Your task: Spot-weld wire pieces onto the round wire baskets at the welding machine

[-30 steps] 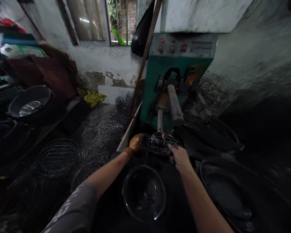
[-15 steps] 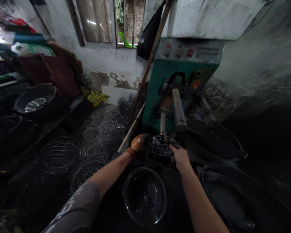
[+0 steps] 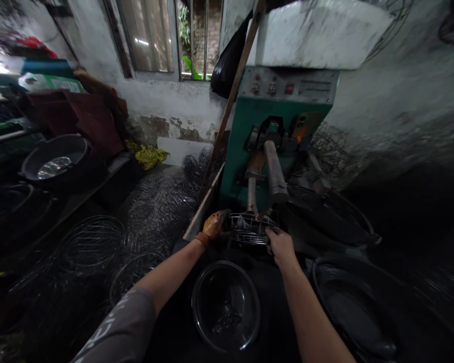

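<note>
A round wire rack (image 3: 249, 235) of shiny metal rods sits at the electrode tips of a green spot welding machine (image 3: 236, 123). My left hand (image 3: 213, 225), in an orange, dirt-stained glove, is closed on the rack's left side; its fingertips are dark and hard to see. At the right side my bare right hand (image 3: 280, 244) pinches the rack's edge, thumb on top. The machine's upper arm (image 3: 275, 171) and thinner lower arm (image 3: 251, 194) reach down to the rack. Below my hands stands a round bowl (image 3: 226, 302) with small metal pieces in its bottom.
Heaps of wire frames (image 3: 155, 201) cover the floor at left, with a round wire grid (image 3: 93, 242) nearer. Black tubs (image 3: 56, 156) stand on a bench at far left. A wooden post (image 3: 232, 96) leans beside the machine. A dark basin (image 3: 355, 302) lies at right.
The red lamp on the machine's panel was lit and now looks dark. My view has shifted slightly; both hands keep their hold on the wire rack with almost no movement.
</note>
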`<action>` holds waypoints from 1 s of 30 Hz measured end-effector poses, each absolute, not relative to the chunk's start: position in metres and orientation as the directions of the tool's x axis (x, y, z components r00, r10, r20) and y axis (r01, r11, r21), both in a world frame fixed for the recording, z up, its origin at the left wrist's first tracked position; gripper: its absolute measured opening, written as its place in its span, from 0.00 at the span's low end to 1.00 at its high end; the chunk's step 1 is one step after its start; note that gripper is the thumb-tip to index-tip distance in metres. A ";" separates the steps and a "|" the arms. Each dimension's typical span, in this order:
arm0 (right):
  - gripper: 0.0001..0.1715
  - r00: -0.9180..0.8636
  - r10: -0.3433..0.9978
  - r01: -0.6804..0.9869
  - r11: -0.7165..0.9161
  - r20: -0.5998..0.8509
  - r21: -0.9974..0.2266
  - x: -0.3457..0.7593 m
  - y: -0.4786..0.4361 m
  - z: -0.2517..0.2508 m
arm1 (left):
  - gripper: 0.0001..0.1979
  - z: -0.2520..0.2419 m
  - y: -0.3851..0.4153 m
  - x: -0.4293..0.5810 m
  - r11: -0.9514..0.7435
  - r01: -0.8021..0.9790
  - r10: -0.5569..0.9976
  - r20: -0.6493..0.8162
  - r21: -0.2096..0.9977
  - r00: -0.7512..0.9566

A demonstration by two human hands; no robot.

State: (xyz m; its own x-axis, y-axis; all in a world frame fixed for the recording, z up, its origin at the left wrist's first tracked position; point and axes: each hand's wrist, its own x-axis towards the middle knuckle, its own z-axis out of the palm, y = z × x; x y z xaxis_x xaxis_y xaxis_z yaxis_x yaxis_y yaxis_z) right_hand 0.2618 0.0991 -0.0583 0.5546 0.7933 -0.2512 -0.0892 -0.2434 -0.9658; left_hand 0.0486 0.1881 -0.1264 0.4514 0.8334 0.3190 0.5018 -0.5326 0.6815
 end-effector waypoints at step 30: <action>0.22 0.627 0.695 -0.195 -0.296 -0.351 -0.935 0.300 0.092 -0.090 | 0.39 -0.122 0.182 0.065 -0.621 0.578 0.783 0.456 0.529 0.424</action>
State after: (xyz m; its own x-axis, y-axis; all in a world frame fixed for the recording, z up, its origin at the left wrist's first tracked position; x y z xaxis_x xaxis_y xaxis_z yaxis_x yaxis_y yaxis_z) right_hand 0.2998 0.0917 -0.0900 0.6270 0.6954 -0.3510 -0.1954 -0.2958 -0.9350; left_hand 0.0648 0.1818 -0.1215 0.4241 0.7825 0.4559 0.5775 -0.6214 0.5295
